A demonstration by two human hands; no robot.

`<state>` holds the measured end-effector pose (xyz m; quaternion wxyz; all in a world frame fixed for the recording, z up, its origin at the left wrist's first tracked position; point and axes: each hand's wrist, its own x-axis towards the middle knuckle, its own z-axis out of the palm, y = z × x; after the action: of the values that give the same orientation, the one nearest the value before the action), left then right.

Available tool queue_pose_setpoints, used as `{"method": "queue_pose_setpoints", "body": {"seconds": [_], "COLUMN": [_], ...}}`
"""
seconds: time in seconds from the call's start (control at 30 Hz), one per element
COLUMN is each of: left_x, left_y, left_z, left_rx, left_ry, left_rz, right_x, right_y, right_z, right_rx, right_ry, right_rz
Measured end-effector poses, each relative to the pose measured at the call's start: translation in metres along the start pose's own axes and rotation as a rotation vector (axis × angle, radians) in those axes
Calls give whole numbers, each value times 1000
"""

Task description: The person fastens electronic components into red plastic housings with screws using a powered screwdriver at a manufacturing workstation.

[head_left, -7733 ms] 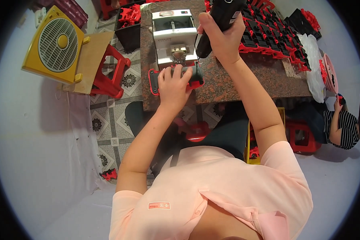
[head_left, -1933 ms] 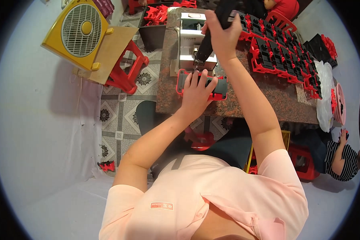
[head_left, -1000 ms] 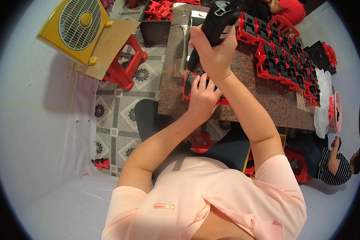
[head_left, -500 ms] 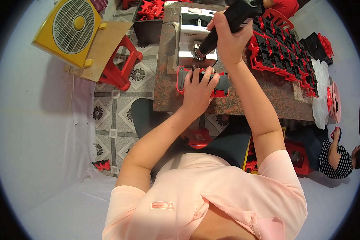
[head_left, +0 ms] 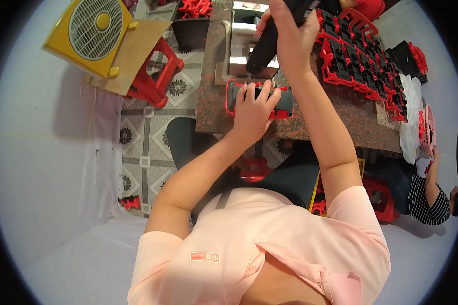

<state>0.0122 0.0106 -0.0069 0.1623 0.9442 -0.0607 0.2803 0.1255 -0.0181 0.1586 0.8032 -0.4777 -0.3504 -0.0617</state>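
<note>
My right hand (head_left: pixel 294 51) is closed around a black electric screwdriver (head_left: pixel 263 53), its tip pointing down toward me. Below that tip, a red plastic part with a dark grey top (head_left: pixel 285 103) lies flat near the table's front edge. My left hand (head_left: pixel 252 109) grips this part from above, fingers bent over its middle and covering some of it. Just behind stands a white box-shaped machine (head_left: pixel 242 39), probably a screw feeder, partly hidden by the screwdriver. Whether the bit touches the part I cannot tell.
Rows of red-and-black parts (head_left: pixel 348 61) fill the table's right side, beside a white plastic bag (head_left: pixel 410 117). A yellow box fan (head_left: pixel 99 30) stands on a board over a red stool (head_left: pixel 160 76). A person in a striped shirt (head_left: pixel 430 203) sits at right.
My right hand has brought the screwdriver from the machine's front to just above the part. My left hand stays on the part. At right, the seated person's arm has reached out toward a pink basket.
</note>
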Motion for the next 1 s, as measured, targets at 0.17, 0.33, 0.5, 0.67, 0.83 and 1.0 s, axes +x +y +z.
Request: {"method": "queue_pose_setpoints", "body": {"seconds": [0.17,0.33,0.5,0.67,0.83,1.0], "left_x": [0,3,7,10,10,5], "left_y": [0,4,8,10,9,8], "left_z": [-2,5,-1,-4,-1,15], "left_rx": [20,-222,-374,-751,-726,-777], "left_ry": [72,36,70,100,78,67], "left_rz": [-59,-139,-212,-392,-339,-446], "right_x": [-45,-58,-59,-62,-64,-67], "right_y": [-16,-4,-1,-3,-3,3], "right_z": [23,20,24,25,24,25], "right_rx": [101,-55,-65,-48,-39,-5], "right_ry": [-96,-211,-225,-243,-229,-294], "right_rz": [112,-33,-19,-35,-22,31]}}
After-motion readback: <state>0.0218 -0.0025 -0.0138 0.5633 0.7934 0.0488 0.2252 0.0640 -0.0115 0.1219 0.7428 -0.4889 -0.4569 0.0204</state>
